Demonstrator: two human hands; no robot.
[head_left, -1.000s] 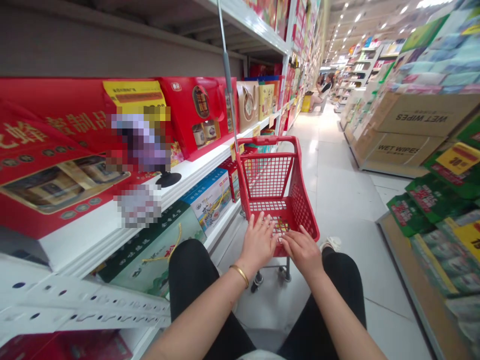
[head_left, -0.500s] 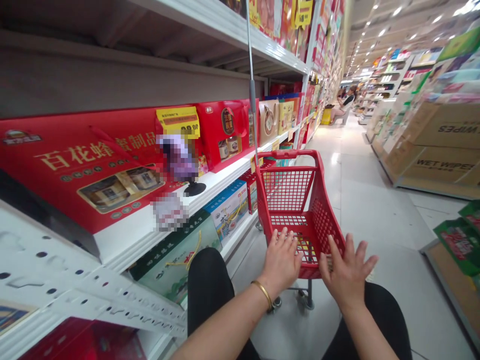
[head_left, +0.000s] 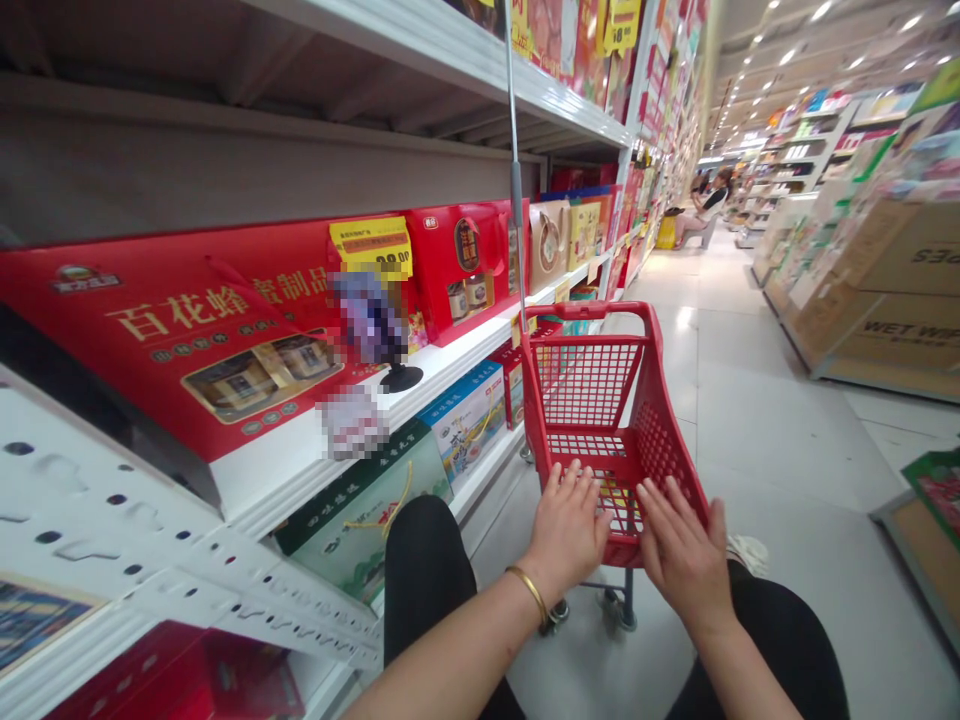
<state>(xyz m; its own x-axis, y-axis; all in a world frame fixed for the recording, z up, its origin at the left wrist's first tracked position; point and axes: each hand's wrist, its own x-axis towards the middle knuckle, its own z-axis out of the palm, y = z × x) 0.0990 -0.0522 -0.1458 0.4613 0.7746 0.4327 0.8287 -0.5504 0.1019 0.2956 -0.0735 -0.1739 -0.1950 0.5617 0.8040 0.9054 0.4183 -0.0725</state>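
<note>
Head view: left grip (head_left: 568, 525) and right grip (head_left: 684, 560) are both open, fingers extended — whether they touch the red shopping cart (head_left: 626, 453) just ahead, I cannot tell. It stands on the pale floor (head_left: 750, 450) beside a white shelf (head_left: 277, 470) carrying red gift boxes (head_left: 217, 320); brown cartons (head_left: 885, 290) stand across the aisle.

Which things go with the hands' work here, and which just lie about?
In play:
bare left hand and bare right hand, fingers extended, contact unclear
red plastic mesh shopping cart, nearest both

Just around:
long red cardboard gift box on white metal shelf
pale-green box with yellow cord handle
stacked brown cardboard cartons
</note>
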